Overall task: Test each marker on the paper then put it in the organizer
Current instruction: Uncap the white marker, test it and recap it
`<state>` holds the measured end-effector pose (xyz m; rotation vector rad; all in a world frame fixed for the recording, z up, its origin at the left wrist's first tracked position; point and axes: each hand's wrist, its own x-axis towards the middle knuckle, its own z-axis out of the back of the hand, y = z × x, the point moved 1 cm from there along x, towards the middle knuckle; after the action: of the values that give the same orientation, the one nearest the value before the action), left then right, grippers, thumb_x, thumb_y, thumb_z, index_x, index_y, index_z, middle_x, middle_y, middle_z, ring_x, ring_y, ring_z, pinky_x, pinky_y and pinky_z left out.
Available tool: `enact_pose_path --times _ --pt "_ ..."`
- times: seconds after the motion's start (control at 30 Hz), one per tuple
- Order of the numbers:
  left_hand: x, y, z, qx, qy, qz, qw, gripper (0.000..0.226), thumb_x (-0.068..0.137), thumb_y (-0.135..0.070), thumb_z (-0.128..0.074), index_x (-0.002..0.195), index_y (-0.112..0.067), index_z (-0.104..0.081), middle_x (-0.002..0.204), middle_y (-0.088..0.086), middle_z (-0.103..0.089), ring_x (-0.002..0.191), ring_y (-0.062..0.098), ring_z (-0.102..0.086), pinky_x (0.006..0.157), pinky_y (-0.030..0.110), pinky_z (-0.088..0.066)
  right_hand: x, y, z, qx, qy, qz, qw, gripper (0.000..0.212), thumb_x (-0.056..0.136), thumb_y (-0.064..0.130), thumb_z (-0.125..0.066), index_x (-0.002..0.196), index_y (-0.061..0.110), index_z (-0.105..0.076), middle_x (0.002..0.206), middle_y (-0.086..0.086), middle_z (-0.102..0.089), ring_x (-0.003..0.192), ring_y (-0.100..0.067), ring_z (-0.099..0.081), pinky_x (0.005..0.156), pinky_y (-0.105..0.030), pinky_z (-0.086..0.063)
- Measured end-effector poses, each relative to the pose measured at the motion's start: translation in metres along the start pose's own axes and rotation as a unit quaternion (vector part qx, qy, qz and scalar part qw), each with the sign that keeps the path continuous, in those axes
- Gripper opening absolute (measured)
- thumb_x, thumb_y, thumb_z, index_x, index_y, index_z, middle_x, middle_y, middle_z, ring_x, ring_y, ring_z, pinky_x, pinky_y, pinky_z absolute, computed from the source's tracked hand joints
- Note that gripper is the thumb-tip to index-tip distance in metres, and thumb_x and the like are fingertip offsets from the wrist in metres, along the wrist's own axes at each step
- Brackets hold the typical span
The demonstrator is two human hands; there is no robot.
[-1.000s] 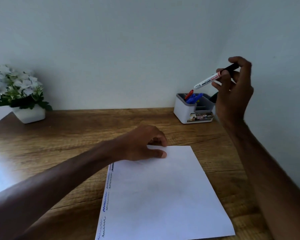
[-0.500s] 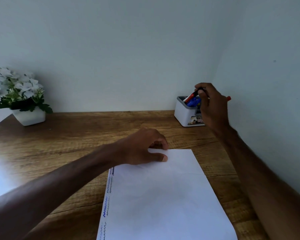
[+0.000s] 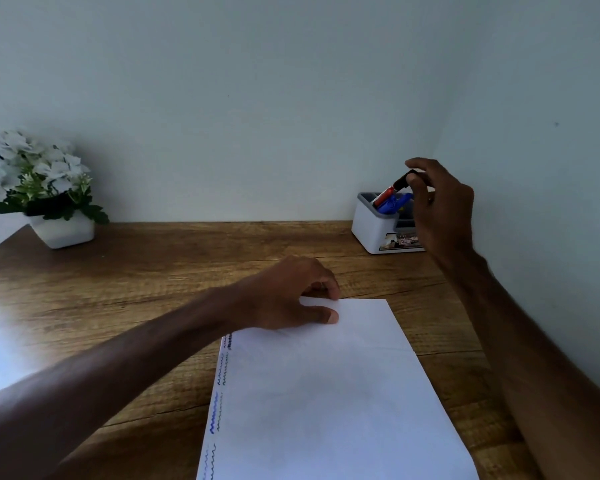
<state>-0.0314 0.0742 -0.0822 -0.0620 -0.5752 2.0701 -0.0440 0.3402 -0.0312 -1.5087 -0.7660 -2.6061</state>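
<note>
The marker (image 3: 403, 180) with the black cap sits pinched at its upper end between the fingertips of the right hand (image 3: 440, 216), slanting down with its lower end at the mouth of the organizer (image 3: 371, 226), which stands just under and to the left of that hand at the back of the worktop (image 3: 153, 271); whether the marker already rests inside or hangs just over the compartment I cannot tell; a red marker (image 3: 383, 197) and a blue marker (image 3: 394, 204) already lie in the same compartment, so this one looks to be at least the third to be stowed. The left hand (image 3: 291, 296) lies flat with fingers loosely curled on the far left corner of the paper (image 3: 326, 393), pinning it and gripping nothing; below that hand, down the sheet's left edge, runs a column of squiggles (image 3: 219, 403) in black, green and blue, which suggests several tests are done. No loose markers show near either hand, so the task seems close to finished, though others may lie out of view; a potted plant (image 3: 39, 188) stands well off to the left.
</note>
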Motion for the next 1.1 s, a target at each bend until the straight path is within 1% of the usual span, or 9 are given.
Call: enact_pose_path --times 0.07,0.2,0.37,0.57,0.67,0.73,0.83,0.97,1.1 --pt "0.0 0.001 0.0 -0.002 -0.001 -0.001 1.0 0.034 0.092 -0.041 -0.073 0.12 -0.022 -0.071 0.121 -0.01 -0.067 0.107 0.003 -0.058 0.094 0.028 -0.052 0.0 -0.001 -0.001 -0.002 -0.004 -0.002 1.0 0.026 0.104 0.015 -0.058 0.129 0.012 -0.066 0.117 -0.011 -0.075 0.107 -0.022 -0.071 0.087 -0.033 -0.059" --pt "0.0 0.002 -0.001 -0.002 -0.004 -0.006 1.0 0.033 0.092 -0.042 -0.073 0.119 -0.022 -0.072 0.119 -0.011 -0.068 0.106 0.002 -0.059 0.092 0.028 -0.052 -0.005 -0.004 -0.01 -0.004 0.025 0.008 1.0 0.026 0.104 0.009 -0.057 0.126 0.005 -0.07 0.121 -0.012 -0.074 0.111 -0.023 -0.07 0.093 -0.024 -0.052" --pt "0.001 0.002 -0.001 0.0 -0.009 -0.009 1.0 0.033 0.092 -0.041 -0.073 0.118 -0.022 -0.072 0.119 -0.011 -0.068 0.106 0.001 -0.057 0.09 0.023 -0.05 -0.002 -0.005 -0.012 -0.03 0.058 -0.006 0.998 0.03 0.105 0.004 -0.053 0.131 0.004 -0.067 0.126 -0.016 -0.071 0.117 -0.028 -0.068 0.104 -0.033 -0.052" --pt "0.0 0.004 -0.002 0.001 -0.004 -0.007 1.0 0.034 0.092 -0.043 -0.072 0.12 -0.024 -0.071 0.12 -0.012 -0.066 0.107 0.001 -0.058 0.092 0.024 -0.051 -0.003 0.0 -0.01 -0.025 0.059 -0.027 0.998 0.032 0.109 0.011 -0.047 0.135 0.007 -0.065 0.129 -0.014 -0.07 0.121 -0.025 -0.065 0.107 -0.031 -0.049" --pt "0.0 0.005 -0.002 -0.001 -0.001 -0.005 1.0 0.034 0.092 -0.044 -0.072 0.121 -0.024 -0.071 0.122 -0.012 -0.065 0.109 0.001 -0.058 0.095 0.027 -0.053 -0.003 0.003 -0.008 -0.016 0.037 -0.031 0.999 0.031 0.109 0.011 -0.046 0.134 0.006 -0.065 0.128 -0.012 -0.071 0.119 -0.021 -0.066 0.096 0.001 -0.039" --pt "0.0 0.006 -0.002 -0.001 -0.001 -0.009 1.0 0.034 0.092 -0.044 -0.072 0.12 -0.024 -0.071 0.121 -0.012 -0.065 0.108 0.001 -0.058 0.095 0.027 -0.053 -0.004 0.006 -0.005 -0.006 0.014 -0.024 1.0 0.03 0.109 0.009 -0.046 0.13 0.004 -0.066 0.121 -0.012 -0.074 0.113 -0.021 -0.07 0.087 0.008 -0.036" --pt "0.001 0.008 -0.003 -0.004 -0.003 -0.009 1.0 0.034 0.092 -0.045 -0.072 0.12 -0.026 -0.071 0.122 -0.013 -0.065 0.109 0.0 -0.058 0.095 0.028 -0.053 -0.006 0.016 -0.001 -0.005 -0.024 -0.005 1.0 0.029 0.108 0.009 -0.044 0.123 0.0 -0.068 0.114 -0.013 -0.076 0.106 -0.023 -0.073 0.089 -0.003 -0.045" --pt "0.001 0.012 -0.006 0.002 -0.01 -0.021 1.0 0.031 0.094 -0.044 -0.069 0.122 -0.031 -0.071 0.124 -0.017 -0.063 0.112 -0.003 -0.054 0.096 0.023 -0.05 -0.012 0.029 0.006 -0.024 -0.083 0.023 0.996 0.028 0.106 0.012 -0.044 0.116 0.004 -0.069 0.11 -0.01 -0.076 0.101 -0.024 -0.071 0.084 -0.041 -0.059" --pt "0.002 0.009 -0.012 0.023 -0.037 -0.055 0.998 0.026 0.098 -0.039 -0.066 0.122 -0.03 -0.072 0.127 -0.017 -0.064 0.122 -0.004 -0.046 0.103 0.011 -0.027 -0.021 0.043 0.012 -0.016 -0.103 0.027 0.994 0.026 0.102 0.012 -0.048 0.116 0.006 -0.069 0.111 -0.008 -0.074 0.102 -0.022 -0.068 0.081 -0.036 -0.058"
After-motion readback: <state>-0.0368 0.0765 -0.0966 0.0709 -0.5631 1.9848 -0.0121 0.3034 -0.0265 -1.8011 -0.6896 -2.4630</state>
